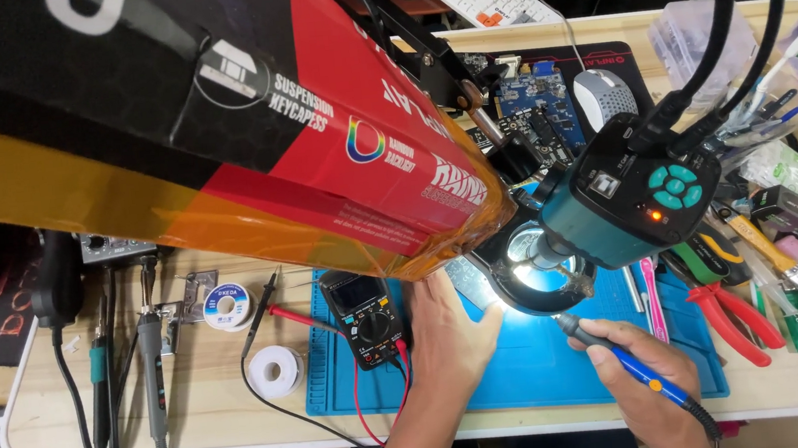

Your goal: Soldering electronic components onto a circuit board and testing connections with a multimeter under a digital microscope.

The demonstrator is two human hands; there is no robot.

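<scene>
The right hand (649,395) closes its grip pen-fashion on a blue-handled soldering iron (621,364), whose tip points toward 11 o'clock, up under the lit ring light (541,278) of the teal inspection microscope (628,195). The left hand (450,332) lies flat and open on the blue silicone mat (523,369), holding nothing, its thumb at the edge of the bright spot; what sits beneath the lens is hidden by the ring. A steady job here seems to call for the right wrist resting on the mat and the left hand staying clear of the hot tip. At 9 o'clock from the left hand a black multimeter (366,318) stands on the mat, its red lead (377,394) looping toward the forearm. Farther left on the worktop (242,423) lies a solder spool (273,371); red-handled pliers (730,313) lie at 3 o'clock.
</scene>
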